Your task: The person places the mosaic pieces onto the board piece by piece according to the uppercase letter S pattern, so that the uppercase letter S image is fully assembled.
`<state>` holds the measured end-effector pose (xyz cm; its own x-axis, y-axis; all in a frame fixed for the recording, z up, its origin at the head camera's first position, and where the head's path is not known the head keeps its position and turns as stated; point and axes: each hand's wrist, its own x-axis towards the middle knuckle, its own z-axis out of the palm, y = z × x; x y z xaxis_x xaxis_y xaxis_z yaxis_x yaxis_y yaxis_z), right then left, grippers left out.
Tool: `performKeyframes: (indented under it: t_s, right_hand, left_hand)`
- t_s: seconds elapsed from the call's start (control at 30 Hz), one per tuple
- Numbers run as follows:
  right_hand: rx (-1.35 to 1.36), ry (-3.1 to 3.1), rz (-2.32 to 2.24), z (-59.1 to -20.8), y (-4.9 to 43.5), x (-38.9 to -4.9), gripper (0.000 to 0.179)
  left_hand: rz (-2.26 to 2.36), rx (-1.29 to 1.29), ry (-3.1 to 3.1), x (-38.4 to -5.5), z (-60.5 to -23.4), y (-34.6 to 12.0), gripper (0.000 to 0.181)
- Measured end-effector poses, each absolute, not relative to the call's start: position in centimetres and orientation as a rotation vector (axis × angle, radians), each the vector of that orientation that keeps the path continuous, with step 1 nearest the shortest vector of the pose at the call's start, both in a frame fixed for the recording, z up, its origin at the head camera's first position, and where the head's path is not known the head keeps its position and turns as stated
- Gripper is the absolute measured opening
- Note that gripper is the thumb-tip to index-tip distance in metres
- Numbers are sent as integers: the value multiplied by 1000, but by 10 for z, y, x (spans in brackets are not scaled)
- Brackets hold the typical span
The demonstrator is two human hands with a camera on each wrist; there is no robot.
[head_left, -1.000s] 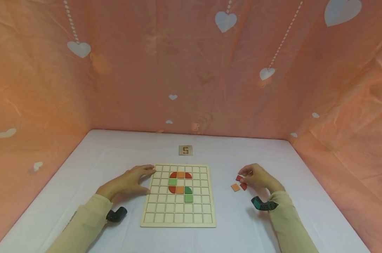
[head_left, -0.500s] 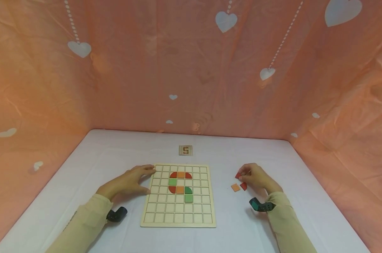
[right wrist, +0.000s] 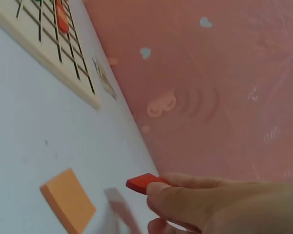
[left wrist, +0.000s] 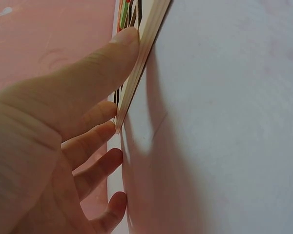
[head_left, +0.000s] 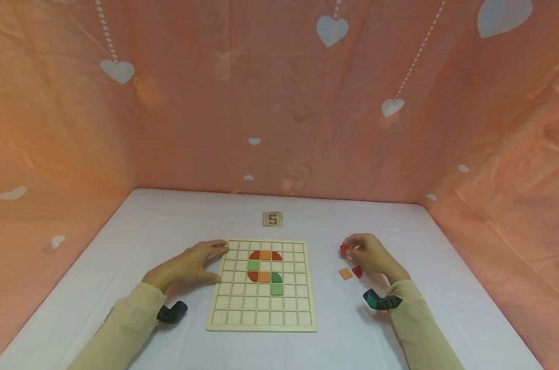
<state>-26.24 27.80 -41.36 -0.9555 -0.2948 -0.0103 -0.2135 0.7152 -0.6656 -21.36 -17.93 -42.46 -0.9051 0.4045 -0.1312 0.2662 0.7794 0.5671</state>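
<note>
My right hand [head_left: 369, 253] pinches a red tile [right wrist: 140, 182] between thumb and fingers, raised over the white table; the fingers cover part of it. An orange square tile [head_left: 345, 274] and a red tile with a curved edge [head_left: 357, 271] lie just below that hand. The thumb and fingertips of my left hand [head_left: 187, 266] rest at the left edge of a wooden grid board [head_left: 242, 318], fingers extended. Red quarter-round tiles [head_left: 254, 255], orange squares [head_left: 265, 255], light green squares [head_left: 277, 289] and a darker green quarter-round [head_left: 276, 277] sit in its cells.
Behind the board lies a small card [head_left: 272, 219] with an S-like pattern on a grid. A pink-orange cloth [head_left: 279, 128] with white hearts hangs around the back and sides of the white-covered table [head_left: 168, 216]. Dark wrist devices [head_left: 172, 312] sit at both sleeves.
My right hand has picked up the red tile from beside the other loose tiles and moved it slightly up and left. The left hand stays at the board's edge.
</note>
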Motion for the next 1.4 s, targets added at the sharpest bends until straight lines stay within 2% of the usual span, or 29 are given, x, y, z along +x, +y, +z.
performKeyframes:
  t_s: [0.4, 0.73, 1.4]
  right_hand:
    - [-549, 2704, -1166, -406, 258, -257, 27]
    - [-540, 2648, -1189, -400, 240, -248, 21]
    - [-864, 2497, -1208, -402, 201, -230, 14]
  left_hand:
    - [800, 577, 2738, -214, -425, -179, 75]
    - [808, 621, 2740, -214, -424, -179, 76]
    - [800, 614, 2755, -215, -426, -180, 75]
